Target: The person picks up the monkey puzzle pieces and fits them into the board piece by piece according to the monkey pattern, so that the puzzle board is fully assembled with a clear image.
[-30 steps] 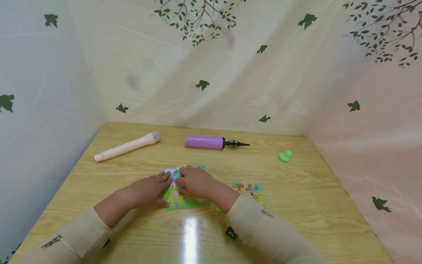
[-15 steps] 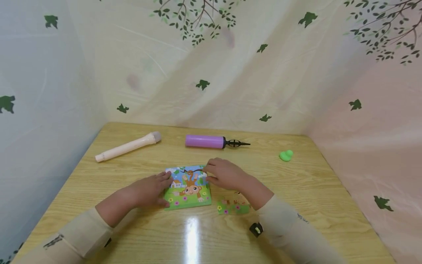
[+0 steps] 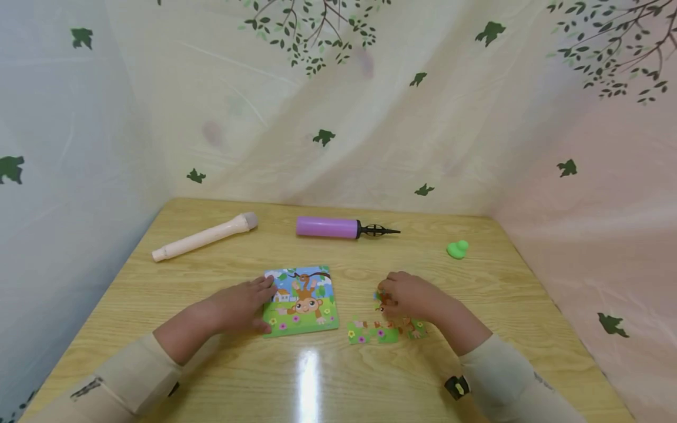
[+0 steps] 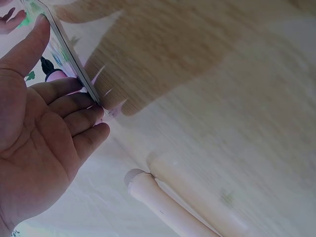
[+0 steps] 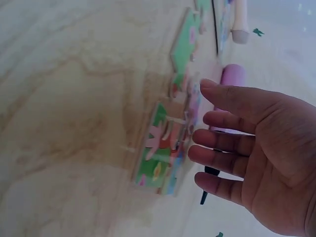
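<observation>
My left hand (image 3: 240, 306) rests at the left edge of a square picture board (image 3: 328, 314) showing a monkey hanging from a branch. In the left wrist view, the thumb and fingertips of that hand (image 4: 47, 126) meet the board's edge, fingers nearly straight. Right of the board lie loose jigsaw puzzle pieces (image 3: 382, 335) with flowers and parts of a monkey. My right hand (image 3: 414, 296) reaches over the upper ones and partly hides them. In the right wrist view its fingers, loosely extended, come close to the puzzle pieces (image 5: 154, 155) with nothing pinched between them.
Behind the board lie a pale pink microphone (image 3: 206, 236) at left and a purple hand pump (image 3: 328, 227) with a black nozzle. A small green toy duck (image 3: 457, 249) sits at back right. Printed cloth walls surround the wooden table (image 3: 233, 376).
My right hand has left the board, moving right to the loose puzzle pieces and uncovering the monkey picture. The left hand stays at the board's left edge.
</observation>
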`<state>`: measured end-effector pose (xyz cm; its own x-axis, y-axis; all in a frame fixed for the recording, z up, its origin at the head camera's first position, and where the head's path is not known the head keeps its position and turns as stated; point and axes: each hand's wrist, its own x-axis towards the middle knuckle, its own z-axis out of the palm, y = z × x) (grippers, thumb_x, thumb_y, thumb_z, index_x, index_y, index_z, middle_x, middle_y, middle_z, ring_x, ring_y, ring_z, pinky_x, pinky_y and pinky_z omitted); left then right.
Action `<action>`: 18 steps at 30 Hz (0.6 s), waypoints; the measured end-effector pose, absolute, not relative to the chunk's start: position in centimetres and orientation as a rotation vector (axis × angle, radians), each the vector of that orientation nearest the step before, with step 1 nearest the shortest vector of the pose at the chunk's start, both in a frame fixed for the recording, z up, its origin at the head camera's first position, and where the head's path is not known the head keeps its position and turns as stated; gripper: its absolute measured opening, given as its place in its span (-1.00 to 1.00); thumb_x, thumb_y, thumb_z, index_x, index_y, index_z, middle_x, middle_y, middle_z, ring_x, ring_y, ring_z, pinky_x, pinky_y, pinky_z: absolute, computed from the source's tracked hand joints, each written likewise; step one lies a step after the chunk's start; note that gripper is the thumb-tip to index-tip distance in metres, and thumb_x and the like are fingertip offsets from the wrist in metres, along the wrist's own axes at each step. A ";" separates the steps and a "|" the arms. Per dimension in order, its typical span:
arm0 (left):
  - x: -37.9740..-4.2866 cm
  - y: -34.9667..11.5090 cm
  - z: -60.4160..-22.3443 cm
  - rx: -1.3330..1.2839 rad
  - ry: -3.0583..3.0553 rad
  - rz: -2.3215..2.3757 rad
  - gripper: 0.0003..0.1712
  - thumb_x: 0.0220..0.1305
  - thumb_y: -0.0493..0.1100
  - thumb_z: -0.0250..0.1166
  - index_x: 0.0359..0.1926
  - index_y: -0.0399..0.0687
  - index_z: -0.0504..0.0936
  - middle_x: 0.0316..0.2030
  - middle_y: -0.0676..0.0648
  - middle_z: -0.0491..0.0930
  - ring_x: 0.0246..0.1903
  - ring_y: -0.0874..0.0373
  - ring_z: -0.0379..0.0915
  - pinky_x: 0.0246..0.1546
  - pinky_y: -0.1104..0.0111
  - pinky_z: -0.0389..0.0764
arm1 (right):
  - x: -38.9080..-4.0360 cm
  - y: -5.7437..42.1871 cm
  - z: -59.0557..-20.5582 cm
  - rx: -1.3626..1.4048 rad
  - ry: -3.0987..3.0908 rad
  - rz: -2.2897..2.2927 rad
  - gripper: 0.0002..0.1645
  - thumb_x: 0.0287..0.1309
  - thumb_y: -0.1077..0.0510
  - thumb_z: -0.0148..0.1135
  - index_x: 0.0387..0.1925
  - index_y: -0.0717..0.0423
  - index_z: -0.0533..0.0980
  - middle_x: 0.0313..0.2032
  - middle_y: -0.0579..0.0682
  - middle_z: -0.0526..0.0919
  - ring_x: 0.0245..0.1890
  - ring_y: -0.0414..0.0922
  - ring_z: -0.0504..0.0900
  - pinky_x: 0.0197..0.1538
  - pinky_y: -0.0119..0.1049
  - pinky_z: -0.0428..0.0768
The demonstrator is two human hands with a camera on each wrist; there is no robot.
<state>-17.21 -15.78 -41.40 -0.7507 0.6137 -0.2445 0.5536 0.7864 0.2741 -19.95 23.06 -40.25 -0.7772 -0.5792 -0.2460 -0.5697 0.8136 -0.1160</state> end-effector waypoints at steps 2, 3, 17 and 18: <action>-17.2 -15.8 -41.4 0.892 2.655 0.262 0.01 0.23 0.22 0.31 0.45 -0.34 0.17 0.47 -0.38 0.03 0.46 -0.32 -0.04 0.42 -0.12 0.13 | -19.8 23.2 -40.5 -0.872 2.727 -0.049 -0.44 0.17 -0.12 0.37 0.08 0.12 0.55 -0.16 -0.09 0.53 -0.18 -0.14 0.46 -0.19 -0.22 0.54; -17.2 -15.8 -41.4 0.889 2.654 0.263 0.01 0.23 0.22 0.31 0.45 -0.34 0.17 0.47 -0.38 0.03 0.46 -0.32 -0.04 0.43 -0.12 0.13 | -19.7 23.2 -40.6 -0.870 2.730 -0.047 -0.44 0.16 -0.12 0.37 0.08 0.12 0.55 -0.16 -0.09 0.52 -0.19 -0.14 0.45 -0.20 -0.22 0.53; -17.2 -15.8 -41.5 0.893 2.653 0.257 0.00 0.23 0.20 0.32 0.45 -0.34 0.17 0.47 -0.38 0.03 0.46 -0.32 -0.05 0.43 -0.11 0.12 | -19.6 22.4 -41.4 -0.992 2.850 0.169 -0.47 0.11 -0.07 0.22 0.07 0.12 0.54 -0.19 -0.04 0.55 -0.24 -0.12 0.48 -0.19 -0.19 0.57; -17.2 -15.8 -41.5 0.894 2.653 0.254 0.00 0.23 0.21 0.32 0.45 -0.34 0.17 0.47 -0.38 0.03 0.46 -0.32 -0.05 0.43 -0.11 0.13 | -19.6 22.3 -41.4 -1.003 2.861 0.166 -0.46 0.11 -0.07 0.21 0.08 0.12 0.54 -0.19 -0.04 0.55 -0.25 -0.12 0.48 -0.21 -0.20 0.56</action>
<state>-17.21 -15.83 -41.49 -0.7490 0.6134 -0.2503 0.5549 0.7873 0.2689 -19.60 22.28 -41.36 -0.7767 -0.6151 -0.1354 -0.6266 0.7764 0.0676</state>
